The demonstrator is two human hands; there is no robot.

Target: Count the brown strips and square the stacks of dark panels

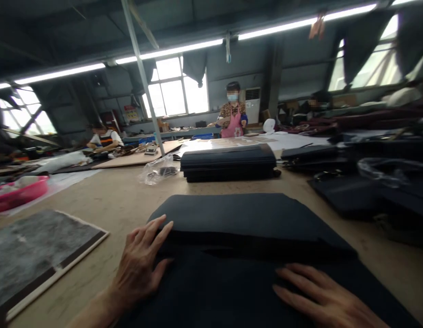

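Observation:
A large dark navy panel [228, 209], leather or fabric by its look, lies flat on the table in front of me, with a black band running across it. My left hand [139, 259] rests at its left edge, fingers stretched and thumb spread apart. On the right part of the panel lies my right hand [317, 291], palm down with fingers extended. Neither hand grips anything. Beyond the panel's far edge sits a stack of dark folded pieces [228, 164].
A grey mottled board [37, 255] lies at left, near a pink basin [23, 193]. Clear plastic wrap [160, 169] sits beside the stack. Dark bags or pieces [351, 191] crowd the right side. A person in a pink apron [233, 120] stands across the table; another person [105, 139] is farther left.

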